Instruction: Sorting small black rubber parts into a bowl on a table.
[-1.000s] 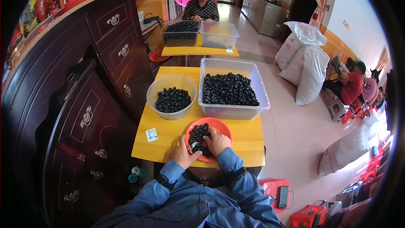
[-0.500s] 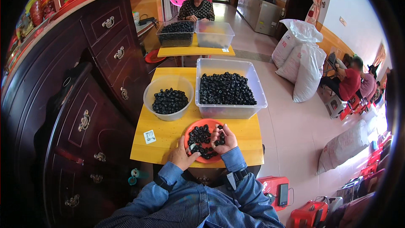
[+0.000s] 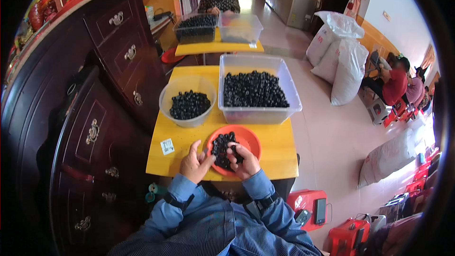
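An orange-red plate [image 3: 252, 141] lies at the table's near edge, with small black ring-like pieces [image 3: 221, 143] heaped on its left half. My left hand [image 3: 193, 165] is at the plate's left rim, thumb and forefinger spread, nothing seen between them. Over the plate's right side my right hand [image 3: 246, 165] curls palm down, with a few black pieces in its fingers; how many is hidden. Beyond the plate are a round translucent tub [image 3: 166, 114] and, to its right, a larger clear rectangular bin [image 3: 258, 115], both filled with similar black pieces.
A second yellow table [image 3: 194, 49] ahead carries two more bins, with a person [image 3: 219, 2] seated behind it. A dark drawer cabinet [image 3: 71, 128] stands close on my left. White sacks [image 3: 348, 73] and a red case [image 3: 308, 204] are on the right.
My right hand has turned from palm up to palm down over the plate. My left hand has let go of the rim and opened. Black pieces now gather on the plate's left.
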Motion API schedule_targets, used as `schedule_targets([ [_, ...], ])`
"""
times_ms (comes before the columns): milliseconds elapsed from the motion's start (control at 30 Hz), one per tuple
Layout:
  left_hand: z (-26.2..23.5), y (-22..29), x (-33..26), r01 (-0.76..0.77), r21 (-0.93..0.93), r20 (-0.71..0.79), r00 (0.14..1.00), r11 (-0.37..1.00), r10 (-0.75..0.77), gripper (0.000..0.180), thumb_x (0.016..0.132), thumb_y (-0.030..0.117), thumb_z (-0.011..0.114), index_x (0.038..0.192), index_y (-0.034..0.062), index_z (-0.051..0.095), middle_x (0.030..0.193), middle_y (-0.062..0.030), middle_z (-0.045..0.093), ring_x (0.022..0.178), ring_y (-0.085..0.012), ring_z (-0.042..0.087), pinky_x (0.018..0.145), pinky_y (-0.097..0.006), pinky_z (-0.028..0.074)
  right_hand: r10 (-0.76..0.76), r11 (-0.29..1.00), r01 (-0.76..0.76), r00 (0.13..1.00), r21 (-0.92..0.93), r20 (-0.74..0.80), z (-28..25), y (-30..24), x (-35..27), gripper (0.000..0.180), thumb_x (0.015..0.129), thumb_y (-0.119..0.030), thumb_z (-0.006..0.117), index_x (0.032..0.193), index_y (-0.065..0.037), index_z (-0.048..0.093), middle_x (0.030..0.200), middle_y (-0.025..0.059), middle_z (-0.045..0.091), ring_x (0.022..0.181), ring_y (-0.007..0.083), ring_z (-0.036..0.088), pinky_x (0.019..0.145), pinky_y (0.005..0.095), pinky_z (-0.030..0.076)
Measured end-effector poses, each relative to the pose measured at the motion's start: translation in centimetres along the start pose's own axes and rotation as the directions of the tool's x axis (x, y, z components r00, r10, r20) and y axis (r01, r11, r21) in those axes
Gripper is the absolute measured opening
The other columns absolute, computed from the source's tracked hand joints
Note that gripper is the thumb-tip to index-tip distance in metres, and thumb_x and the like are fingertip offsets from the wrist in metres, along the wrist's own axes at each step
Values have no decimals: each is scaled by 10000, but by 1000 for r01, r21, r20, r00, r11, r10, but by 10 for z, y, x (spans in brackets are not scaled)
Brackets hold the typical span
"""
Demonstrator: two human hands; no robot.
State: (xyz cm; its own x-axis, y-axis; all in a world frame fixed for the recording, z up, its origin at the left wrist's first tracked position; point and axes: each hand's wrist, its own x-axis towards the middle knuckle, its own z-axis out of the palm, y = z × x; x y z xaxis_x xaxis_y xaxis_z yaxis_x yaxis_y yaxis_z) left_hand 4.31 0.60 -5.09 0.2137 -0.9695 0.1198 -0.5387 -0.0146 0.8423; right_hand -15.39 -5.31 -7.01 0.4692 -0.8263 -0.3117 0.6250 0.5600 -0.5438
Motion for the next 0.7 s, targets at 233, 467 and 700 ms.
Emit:
schedule_targets([
  [233,-20,41,8,-189,-145,52,979,971,199,266,870,63,715,1113,4,626,611,76,404,542,-17,355,493,-214,317,-23,998,28,997,-65,72,28,2,-13,229,1033,-197,466,1175,-46,565,963,64,661,646,100,533,509,215,416],
  [467,-4,54,2,-316,-130,30,946,940,322,264,819,4,723,1078,44,693,565,32,430,504,-55,395,489,-239,356,-19,1000,23,984,-18,177,34,12,-21,218,1042,-207,473,1119,-35,582,920,27,623,646,72,527,506,189,410],
  [700,-4,59,0,-361,-86,14,931,929,364,276,811,-10,722,1078,57,699,564,16,451,492,-64,408,484,-243,363,18,1000,-18,990,1,142,31,16,-26,213,1033,-222,517,1113,-46,605,877,-7,614,640,50,520,505,175,401],
])
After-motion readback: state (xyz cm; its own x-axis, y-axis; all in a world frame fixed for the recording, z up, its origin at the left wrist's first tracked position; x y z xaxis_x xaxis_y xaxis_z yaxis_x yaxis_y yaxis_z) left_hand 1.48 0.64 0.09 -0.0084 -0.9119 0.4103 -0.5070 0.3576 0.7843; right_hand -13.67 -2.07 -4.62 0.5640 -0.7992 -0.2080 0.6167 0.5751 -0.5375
